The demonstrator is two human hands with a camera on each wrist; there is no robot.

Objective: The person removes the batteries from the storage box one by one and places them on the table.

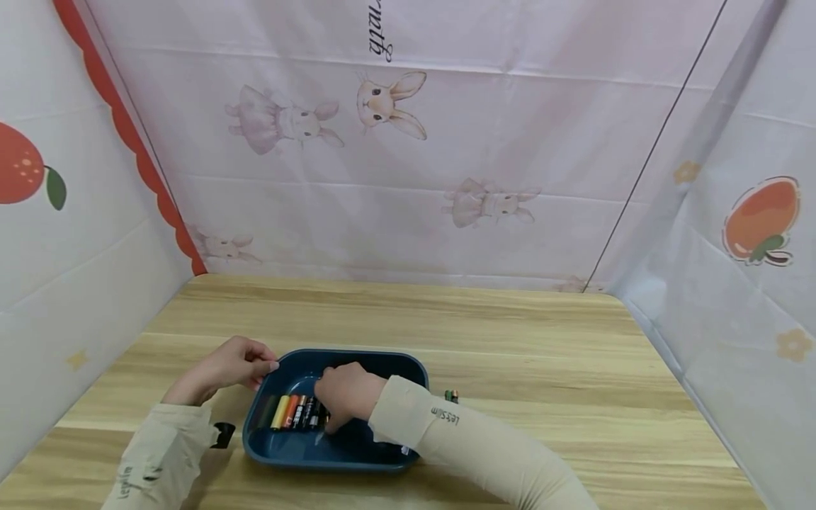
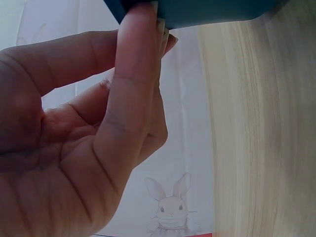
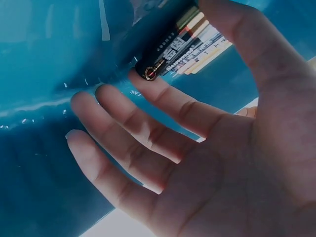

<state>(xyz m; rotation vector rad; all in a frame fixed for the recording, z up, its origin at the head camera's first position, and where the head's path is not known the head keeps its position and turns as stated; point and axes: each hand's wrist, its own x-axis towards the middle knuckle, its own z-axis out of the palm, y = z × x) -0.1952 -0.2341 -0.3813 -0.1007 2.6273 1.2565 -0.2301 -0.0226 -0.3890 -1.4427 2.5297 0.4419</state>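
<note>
A dark blue plastic tray (image 1: 331, 464) lies on the table, with several batteries in a side-by-side row inside it. A yellow battery (image 1: 280, 412) is at the row's left end, an orange battery (image 1: 290, 411) beside it, then darker ones. My left hand (image 1: 229, 368) pinches the tray's far left corner between thumb and fingers. Inside the tray, my right hand (image 1: 347, 393) is at the right end of the row. Its thumb and index finger pinch a black battery (image 3: 160, 57) by its two ends, while the other fingers extend loosely. In the head view this hand hides that battery.
Outside the tray, just past its right side, a few small batteries (image 1: 451, 396) lie partly behind the right sleeve (image 1: 478, 439). Something small and pale (image 1: 404, 449) shows under that sleeve in the tray. Printed cloth walls (image 1: 446, 142) enclose the wooden table (image 1: 542, 354).
</note>
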